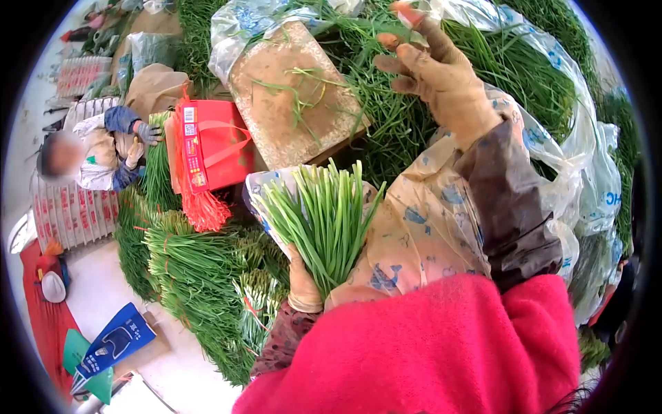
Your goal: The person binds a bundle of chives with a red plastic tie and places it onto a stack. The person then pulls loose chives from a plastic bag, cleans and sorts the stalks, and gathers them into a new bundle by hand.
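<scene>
Head view: gloved hands and a bunch of chives.
The left hand (303, 281) grasps the bunch of chives (321, 224) near its lower end, above the lap, with the cut ends fanned upward; the right hand (445, 83), released, has its fingers bent and parted above loose greens (386, 103). Beyond the bunch is a soil-stained block (293, 90); to its left, a red bag (219, 148) and banded bunches (196, 265).
</scene>
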### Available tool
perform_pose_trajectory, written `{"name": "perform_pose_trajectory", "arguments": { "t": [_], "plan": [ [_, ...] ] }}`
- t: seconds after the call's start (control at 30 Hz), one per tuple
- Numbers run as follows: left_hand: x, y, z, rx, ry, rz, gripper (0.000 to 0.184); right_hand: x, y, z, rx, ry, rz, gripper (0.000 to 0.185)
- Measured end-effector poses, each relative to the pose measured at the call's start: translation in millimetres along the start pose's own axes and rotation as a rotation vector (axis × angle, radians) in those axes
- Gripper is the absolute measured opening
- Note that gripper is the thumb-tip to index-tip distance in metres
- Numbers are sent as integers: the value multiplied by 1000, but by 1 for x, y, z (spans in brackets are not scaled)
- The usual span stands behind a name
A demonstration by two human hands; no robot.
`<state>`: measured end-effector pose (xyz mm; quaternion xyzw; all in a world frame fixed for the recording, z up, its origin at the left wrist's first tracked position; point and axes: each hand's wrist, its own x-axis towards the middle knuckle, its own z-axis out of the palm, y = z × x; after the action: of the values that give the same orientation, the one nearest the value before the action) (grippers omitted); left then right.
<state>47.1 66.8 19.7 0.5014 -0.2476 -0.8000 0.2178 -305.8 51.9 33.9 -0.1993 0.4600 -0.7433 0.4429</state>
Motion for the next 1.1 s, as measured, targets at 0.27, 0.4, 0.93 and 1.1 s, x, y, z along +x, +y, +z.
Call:
{"name": "perform_pose_trajectory", "arguments": {
  "t": [0.27,0.4,0.93,1.1],
  "plan": [
    [2,12,-5,21,-36,3,91,-81,90,-25,-293,-720,544,139],
    [11,26,23,119,-341,3,92,-86,108,30,374,-652,343,134],
    [21,51,34,739,-266,210,110,-70,98,42,444,-489,487,121],
    [18,43,61,1217,-194,298,99,-81,76,59,85,-558,384,103]
  ]
}}
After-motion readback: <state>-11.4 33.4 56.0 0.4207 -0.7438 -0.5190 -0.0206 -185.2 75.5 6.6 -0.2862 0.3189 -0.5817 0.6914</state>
